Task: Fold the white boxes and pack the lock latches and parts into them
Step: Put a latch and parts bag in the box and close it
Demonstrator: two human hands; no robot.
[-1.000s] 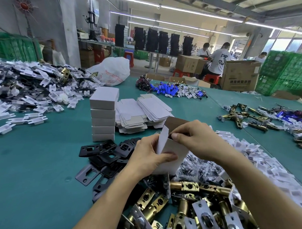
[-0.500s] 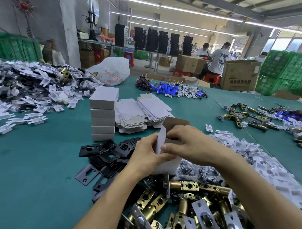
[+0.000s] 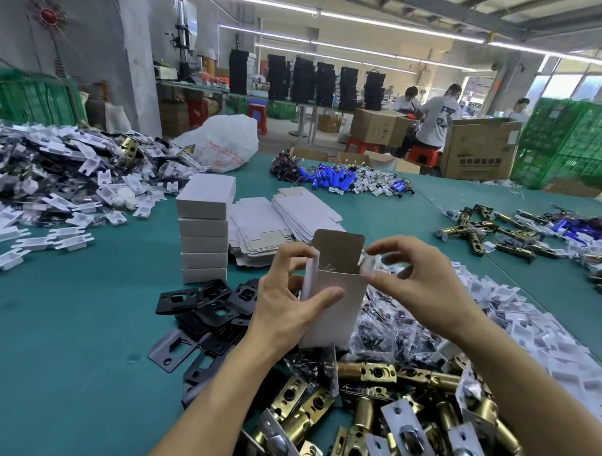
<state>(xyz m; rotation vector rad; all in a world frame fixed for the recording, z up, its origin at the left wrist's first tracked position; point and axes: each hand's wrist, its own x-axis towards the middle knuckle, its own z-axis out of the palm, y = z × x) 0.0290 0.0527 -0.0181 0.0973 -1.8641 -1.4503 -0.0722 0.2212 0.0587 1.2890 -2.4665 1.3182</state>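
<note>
Head view shows white box (image 3: 331,307) upright, mouth up.

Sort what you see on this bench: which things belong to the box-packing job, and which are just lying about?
Job: white box, left hand, right hand, stacked boxes, flat blanks, brass latches, black plates.
Lying about: plastic bag, blue cylinders, green crates, cardboard carton.
</note>
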